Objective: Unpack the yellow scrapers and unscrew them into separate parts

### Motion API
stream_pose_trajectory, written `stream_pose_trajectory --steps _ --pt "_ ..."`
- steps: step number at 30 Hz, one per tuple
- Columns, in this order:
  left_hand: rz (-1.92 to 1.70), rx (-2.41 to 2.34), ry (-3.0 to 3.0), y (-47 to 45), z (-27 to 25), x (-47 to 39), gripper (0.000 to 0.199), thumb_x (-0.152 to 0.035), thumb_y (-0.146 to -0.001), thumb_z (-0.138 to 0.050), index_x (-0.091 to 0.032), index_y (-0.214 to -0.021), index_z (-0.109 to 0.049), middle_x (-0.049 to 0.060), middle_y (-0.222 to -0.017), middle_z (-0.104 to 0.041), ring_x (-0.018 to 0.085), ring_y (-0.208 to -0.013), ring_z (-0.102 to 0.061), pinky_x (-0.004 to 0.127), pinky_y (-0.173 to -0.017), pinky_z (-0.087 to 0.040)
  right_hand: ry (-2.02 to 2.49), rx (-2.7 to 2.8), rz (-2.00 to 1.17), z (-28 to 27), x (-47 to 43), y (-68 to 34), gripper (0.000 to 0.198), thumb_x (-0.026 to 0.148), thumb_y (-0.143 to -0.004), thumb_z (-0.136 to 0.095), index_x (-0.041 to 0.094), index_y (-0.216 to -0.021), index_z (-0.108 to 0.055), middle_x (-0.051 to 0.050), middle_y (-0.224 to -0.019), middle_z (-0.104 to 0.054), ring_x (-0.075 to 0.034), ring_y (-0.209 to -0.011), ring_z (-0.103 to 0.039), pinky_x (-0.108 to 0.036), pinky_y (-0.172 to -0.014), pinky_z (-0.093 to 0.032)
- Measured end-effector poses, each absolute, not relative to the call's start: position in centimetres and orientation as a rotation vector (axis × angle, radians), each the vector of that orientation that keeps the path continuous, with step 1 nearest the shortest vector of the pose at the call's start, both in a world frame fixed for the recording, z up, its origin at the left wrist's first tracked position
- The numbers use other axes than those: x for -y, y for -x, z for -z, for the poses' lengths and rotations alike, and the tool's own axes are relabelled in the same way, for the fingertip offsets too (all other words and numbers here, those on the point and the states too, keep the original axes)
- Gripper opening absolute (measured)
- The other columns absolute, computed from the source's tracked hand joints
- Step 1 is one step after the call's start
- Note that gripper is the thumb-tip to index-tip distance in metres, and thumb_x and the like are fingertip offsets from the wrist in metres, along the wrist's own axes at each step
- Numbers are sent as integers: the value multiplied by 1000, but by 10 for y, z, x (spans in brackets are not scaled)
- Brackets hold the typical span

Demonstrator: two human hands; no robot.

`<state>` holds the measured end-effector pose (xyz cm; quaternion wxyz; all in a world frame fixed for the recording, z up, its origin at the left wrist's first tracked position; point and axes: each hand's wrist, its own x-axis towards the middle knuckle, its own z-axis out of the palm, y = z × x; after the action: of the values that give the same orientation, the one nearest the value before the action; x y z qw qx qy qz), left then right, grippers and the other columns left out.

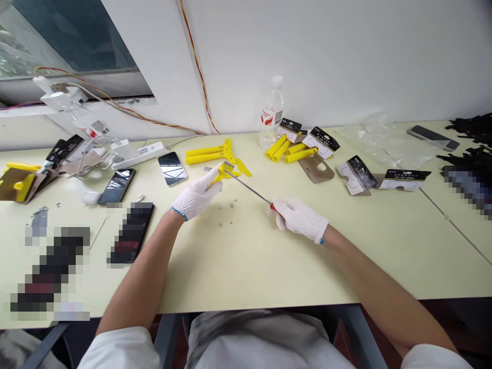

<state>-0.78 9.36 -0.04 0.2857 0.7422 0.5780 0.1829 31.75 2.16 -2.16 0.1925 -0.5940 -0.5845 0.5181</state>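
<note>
In a white knitted glove, my left hand is closed on a yellow scraper, held up over the table. My right hand, gloved the same way, grips a screwdriver by its red handle. Its long metal shaft points left and reaches the scraper's head; whether the tip sits in a screw is too small to tell. Below lie several small screws on the tabletop. Just behind my left hand are more yellow scraper parts, handles and a loose head piece.
Yellow tubes, black-and-white cards and a plastic bottle stand toward the back. Phones and a power strip lie to the left. Crumpled clear plastic and black gloves are at the right.
</note>
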Motion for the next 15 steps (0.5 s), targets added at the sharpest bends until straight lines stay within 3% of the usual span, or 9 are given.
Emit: stream_pose_trajectory --steps 2,7,12,15 --pt "-484 -1548 -1960 8 1 -94 66 -48 -108 -56 -24 -169 -62 -2 -81 -63 14 -71 -58 23 -72 -48 1653 1575 -1505 20 -22 -318 67 76 -113 -41 22 -85 -68 -4 -67 -65 -16 -58 -51 -31 -60 -42" --pt "-499 -1539 -1925 8 1 -93 65 -47 -108 -56 -25 -169 -62 -2 -84 -66 12 -67 -55 23 -69 -48 1787 1651 -1359 20 -22 -317 47 65 -102 -73 25 -87 -56 1 -70 -65 -15 -60 -53 -30 -60 -40" --pt "-514 -1526 -1930 9 1 -93 64 -45 -108 -56 -25 -168 -63 -4 -76 -60 12 -63 -52 22 -66 -46 1624 1667 -1452 24 -23 -320 62 73 -114 -41 22 -90 -67 -4 -74 -69 -18 -65 -57 -31 -64 -43" --pt "-552 -1520 -1903 8 1 -92 62 -44 -108 -56 -24 -166 -65 -4 -73 -58 12 -62 -52 23 -64 -45 1642 1660 -1464 22 -23 -320 49 68 -109 -57 23 -90 -61 0 -67 -64 -16 -58 -53 -31 -62 -42"
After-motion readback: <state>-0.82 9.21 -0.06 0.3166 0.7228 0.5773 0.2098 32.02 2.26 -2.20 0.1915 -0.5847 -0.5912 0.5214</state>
